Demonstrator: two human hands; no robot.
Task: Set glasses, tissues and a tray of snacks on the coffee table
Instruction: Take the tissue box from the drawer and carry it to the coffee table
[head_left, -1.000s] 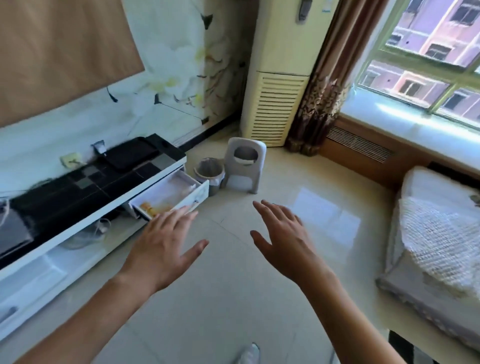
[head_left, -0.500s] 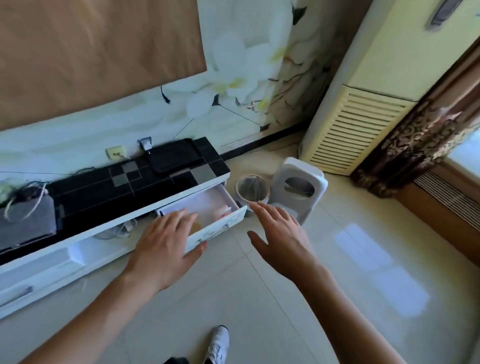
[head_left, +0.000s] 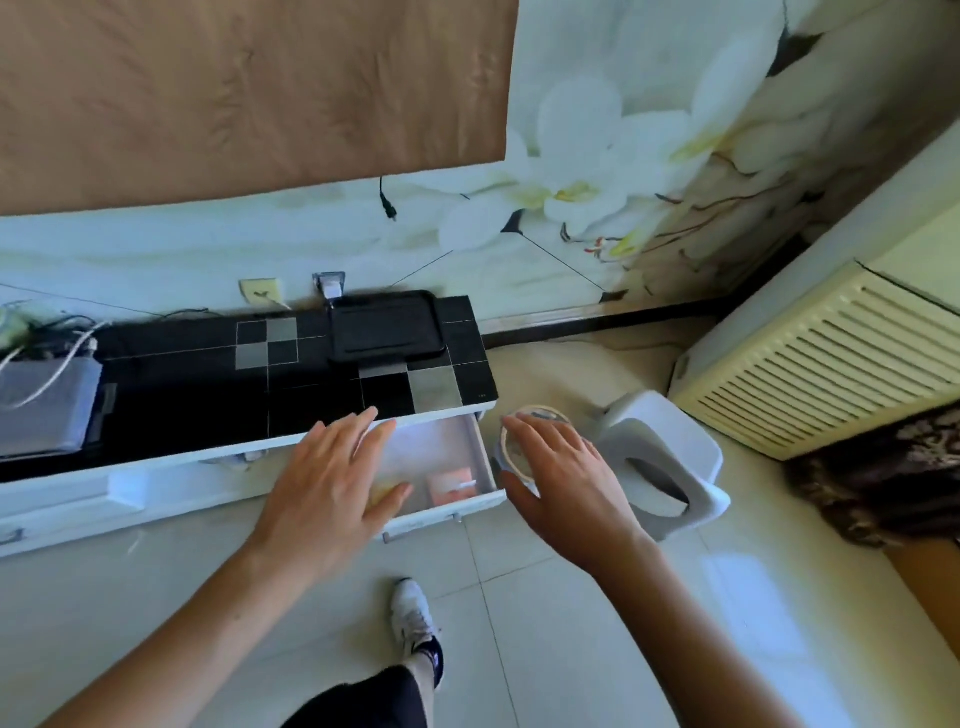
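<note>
Hands reach forward over a pale tiled floor (head_left: 597, 623) in the head view, both with fingers straight and spread, holding nothing. The left hand (head_left: 324, 483) hovers over the left part of an open white drawer (head_left: 441, 462), hiding whatever lies under it; the right hand (head_left: 563, 483) hangs just past the drawer's right front corner, in front of a small round bin (head_left: 535, 415) that stands on the floor. Inside the drawer, near its front right corner, lies an orange packet (head_left: 451, 480); what it holds I cannot tell. The drawer is pulled out from the right end of a low cabinet (head_left: 171, 467) with a black tiled top. On that top, near the back right corner, sits a black tray (head_left: 387, 325), flat and bare. At the left end of the top rests a grey box (head_left: 44, 405) with white cables. Right of the bin a white plastic stool (head_left: 665, 457) lies tipped on the floor, and behind it stands a cream air conditioner (head_left: 831, 364). One white shoe (head_left: 413, 616) steps on the tiles between the arms.
</note>
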